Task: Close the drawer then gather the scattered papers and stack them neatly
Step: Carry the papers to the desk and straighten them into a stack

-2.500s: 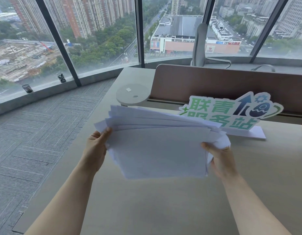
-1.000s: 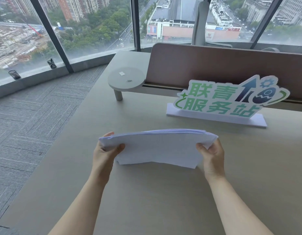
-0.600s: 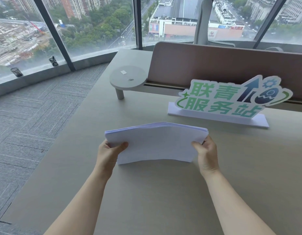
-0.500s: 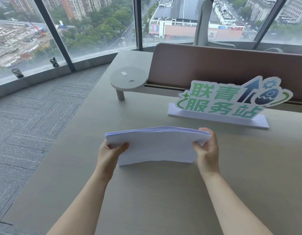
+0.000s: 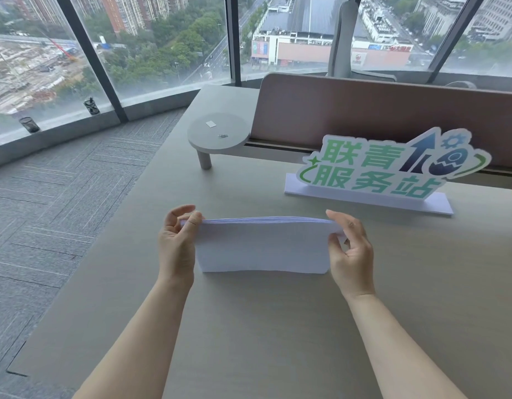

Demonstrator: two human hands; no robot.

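High-rise office, desk [image 5: 249, 326] with partition [image 5: 364, 110], window wall [image 5: 162, 38], carpet tiles [image 5: 62, 197]

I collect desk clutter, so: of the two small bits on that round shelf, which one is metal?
The paper clip, nearer the round shelf's front edge. The other bit is a flat white square farther back.

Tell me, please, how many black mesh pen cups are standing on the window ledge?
2: one black mesh pen cup stands at the far left of the grey window ledge; the other stands further right, near the dark window post. More may lie outside the view.
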